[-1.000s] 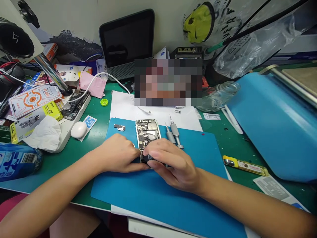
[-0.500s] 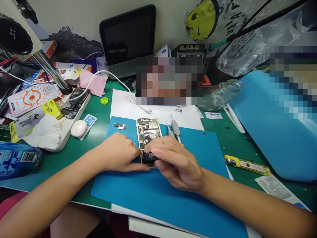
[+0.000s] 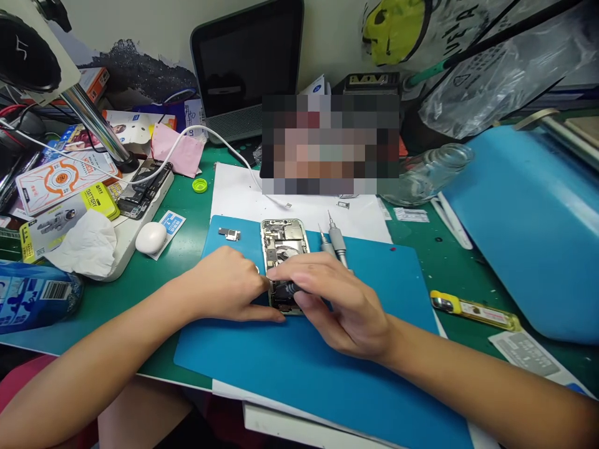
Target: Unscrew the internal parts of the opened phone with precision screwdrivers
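Head view: you have an opened smartphone with a pale metal frame and bared circuitry (image 3: 292, 232) lying on a flat blue work mat (image 3: 299, 374), between your two hands. Your left hand (image 3: 227, 284) is at its lower left side, fingers curled in against the long edge and thumb stretched along the bottom corner; whether it actually pinches the frame, you cannot tell from this angle. Your right hand (image 3: 344, 299) arches over the lower right part, index finger reaching across the phone and thumb bent beneath, with a narrow gap between them. A dark, ringed object (image 3: 291, 288) shows at that gap, mostly hidden, so whether you grip it is unclear.

Just beyond your right knuckles, two slim grey metal screwdrivers (image 3: 337, 240) lie side by side, tips pointing away from you. Left of the phone, apart from it, sits a small silver-and-dark component (image 3: 230, 234) on the mat. Past the mat's far edge, a white sheet of paper (image 3: 238, 193) carries the end of a white cable (image 3: 219, 134).
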{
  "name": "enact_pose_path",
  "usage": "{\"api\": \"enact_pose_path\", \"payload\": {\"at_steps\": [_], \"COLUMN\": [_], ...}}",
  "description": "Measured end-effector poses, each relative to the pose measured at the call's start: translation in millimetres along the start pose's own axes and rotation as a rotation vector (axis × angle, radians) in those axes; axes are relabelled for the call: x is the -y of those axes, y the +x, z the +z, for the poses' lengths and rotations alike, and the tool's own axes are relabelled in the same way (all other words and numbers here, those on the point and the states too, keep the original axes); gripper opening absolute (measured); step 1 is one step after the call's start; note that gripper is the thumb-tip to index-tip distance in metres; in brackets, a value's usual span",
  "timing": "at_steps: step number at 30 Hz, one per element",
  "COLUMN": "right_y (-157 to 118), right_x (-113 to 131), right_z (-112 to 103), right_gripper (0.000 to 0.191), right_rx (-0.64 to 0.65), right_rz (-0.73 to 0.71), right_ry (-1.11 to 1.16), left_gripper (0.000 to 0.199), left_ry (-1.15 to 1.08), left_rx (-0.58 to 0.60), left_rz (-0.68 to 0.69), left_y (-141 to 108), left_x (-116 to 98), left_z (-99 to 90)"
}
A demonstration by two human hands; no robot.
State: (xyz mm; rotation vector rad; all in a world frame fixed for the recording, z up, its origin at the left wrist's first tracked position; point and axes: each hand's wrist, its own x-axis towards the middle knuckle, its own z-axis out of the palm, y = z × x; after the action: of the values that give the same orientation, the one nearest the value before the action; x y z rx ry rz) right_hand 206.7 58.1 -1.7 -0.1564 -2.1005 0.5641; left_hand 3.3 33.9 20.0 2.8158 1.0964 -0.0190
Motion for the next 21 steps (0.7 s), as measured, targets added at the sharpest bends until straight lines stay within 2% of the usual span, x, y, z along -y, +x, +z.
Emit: {"api": "enact_pose_path", "payload": {"at_steps": [3, 7, 15, 21], "right_y": [-1.0, -0.8, -0.4, 2.0], "right_x": [-0.5, -0.8, -3.0, -1.7], "right_z": [1.1, 1.3, 1.7, 0.0], "right_gripper": [0.054, 0.044, 0.052, 0.043], "right_rx": [-0.001, 0.001, -0.024, -0.018], "right_rz": [-0.024, -0.054, -0.065, -0.096], "right_ry": [-0.036, -0.110, -0.071, -0.045], "left_gripper": [0.057, 0.056, 0.056, 0.056], "left_ry": [-0.005, -0.025, -0.015, -0.005], "left_rx": [-0.007, -0.022, -0.049, -0.050], "left_rz": [-0.014, -0.023, -0.018, -0.018], "left_y": [-0.3, -0.8, -2.0, -1.9], "left_x": [-0.5, -0.8, 0.3, -0.2], "left_z": [-0.1, 1.3, 1.1, -0.1]}}
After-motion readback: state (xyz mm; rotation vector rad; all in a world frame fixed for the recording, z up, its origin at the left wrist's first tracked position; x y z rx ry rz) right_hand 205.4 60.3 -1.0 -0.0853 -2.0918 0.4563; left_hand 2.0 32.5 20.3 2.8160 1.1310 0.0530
